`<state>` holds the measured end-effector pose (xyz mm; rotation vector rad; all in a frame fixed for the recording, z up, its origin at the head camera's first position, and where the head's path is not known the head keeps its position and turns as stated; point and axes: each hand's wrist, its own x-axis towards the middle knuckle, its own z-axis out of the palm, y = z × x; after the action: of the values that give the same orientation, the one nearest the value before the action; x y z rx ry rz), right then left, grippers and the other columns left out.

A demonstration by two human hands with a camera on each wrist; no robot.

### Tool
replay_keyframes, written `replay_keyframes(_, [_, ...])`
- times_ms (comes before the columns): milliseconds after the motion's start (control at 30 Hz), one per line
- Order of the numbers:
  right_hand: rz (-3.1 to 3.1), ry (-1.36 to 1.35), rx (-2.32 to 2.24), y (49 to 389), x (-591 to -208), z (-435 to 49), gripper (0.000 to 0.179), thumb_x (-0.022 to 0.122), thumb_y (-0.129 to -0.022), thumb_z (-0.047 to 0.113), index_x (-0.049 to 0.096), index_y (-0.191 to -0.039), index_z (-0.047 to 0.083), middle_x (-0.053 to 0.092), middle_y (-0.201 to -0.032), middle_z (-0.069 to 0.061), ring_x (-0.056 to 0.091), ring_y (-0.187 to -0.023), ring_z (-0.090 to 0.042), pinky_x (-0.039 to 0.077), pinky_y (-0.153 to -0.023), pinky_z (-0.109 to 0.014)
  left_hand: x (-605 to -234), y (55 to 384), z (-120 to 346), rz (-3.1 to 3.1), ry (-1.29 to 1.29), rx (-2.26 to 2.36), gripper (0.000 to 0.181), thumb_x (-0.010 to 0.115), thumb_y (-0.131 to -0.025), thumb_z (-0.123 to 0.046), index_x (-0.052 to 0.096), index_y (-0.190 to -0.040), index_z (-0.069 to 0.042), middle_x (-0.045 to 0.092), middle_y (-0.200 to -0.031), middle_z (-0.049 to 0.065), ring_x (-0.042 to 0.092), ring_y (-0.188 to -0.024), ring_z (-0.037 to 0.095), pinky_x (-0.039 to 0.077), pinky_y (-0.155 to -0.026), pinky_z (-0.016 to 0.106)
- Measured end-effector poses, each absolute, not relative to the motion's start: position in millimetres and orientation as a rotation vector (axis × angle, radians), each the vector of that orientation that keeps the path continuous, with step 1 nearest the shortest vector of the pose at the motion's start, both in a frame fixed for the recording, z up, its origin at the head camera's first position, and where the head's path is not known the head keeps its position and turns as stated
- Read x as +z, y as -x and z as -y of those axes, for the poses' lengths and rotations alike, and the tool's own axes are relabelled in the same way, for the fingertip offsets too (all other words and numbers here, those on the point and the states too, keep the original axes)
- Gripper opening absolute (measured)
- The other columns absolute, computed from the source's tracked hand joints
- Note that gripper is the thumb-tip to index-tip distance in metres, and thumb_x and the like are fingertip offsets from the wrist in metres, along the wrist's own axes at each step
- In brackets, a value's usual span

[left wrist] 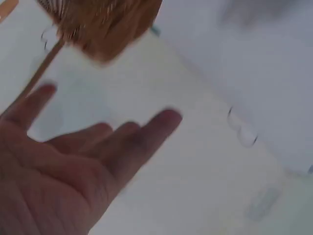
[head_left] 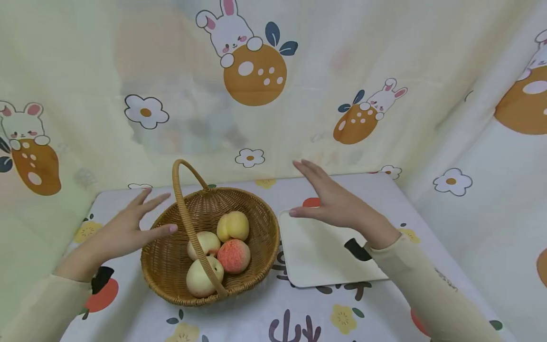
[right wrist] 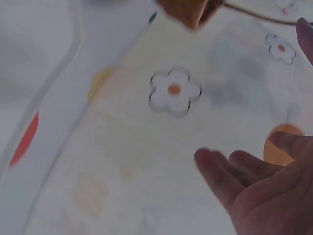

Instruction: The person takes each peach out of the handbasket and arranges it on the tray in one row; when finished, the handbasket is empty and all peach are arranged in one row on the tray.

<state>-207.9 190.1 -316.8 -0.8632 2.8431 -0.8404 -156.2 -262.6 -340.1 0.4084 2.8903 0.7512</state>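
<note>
A brown wicker basket (head_left: 162,266) with an arched handle (head_left: 183,209) stands on the table, left of centre in the head view. Inside it lie several peaches: a yellow one (head_left: 232,226), a pinkish-red one (head_left: 233,256) and pale ones, among them one near the front rim (head_left: 201,279). My left hand (head_left: 124,230) is raised by the basket's left side, fingers spread, holding nothing. Over the far part of a white rectangular board (head_left: 333,261) hovers my right hand (head_left: 331,202), its fingers extended and nothing in it. Both wrist views show the palms bare.
A patterned cloth (head_left: 295,308) covers the table. Behind it and along the sides hangs a pale curtain (head_left: 290,133) printed with rabbits and flowers. The white board lies just right of the basket, a narrow gap between them.
</note>
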Motion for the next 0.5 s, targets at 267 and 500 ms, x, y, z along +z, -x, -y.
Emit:
replay_keyframes(267, [-2.567,1.034,-1.036,209.4,-336.4,-113.8,0.096,0.07,-0.09,0.055,0.016,-0.163,0.025,0.023,-0.165,-0.001,0.033,-0.145,-0.023,0.035,-0.112,-0.046,-378.8,148.8,258.3,-2.69,-0.404,0.888,0.087,0.078,-0.086,-0.02,0.032,-0.156,0.001,0.02,-0.154,0.043,0.028,-0.135,0.064,0.037,-0.097,0.072])
replay_keyframes(500, [-2.567,1.005,-0.731,208.3,-356.7,-68.7,0.097,0.059,-0.092,0.063,0.015,-0.164,0.014,0.023,-0.165,-0.013,0.022,-0.151,-0.025,0.026,-0.117,-0.047,-386.0,145.7,251.3,-2.665,-0.292,0.892,0.097,0.066,-0.069,0.012,0.024,-0.157,0.006,0.033,-0.149,0.042,0.041,-0.132,0.055,0.051,-0.084,0.048])
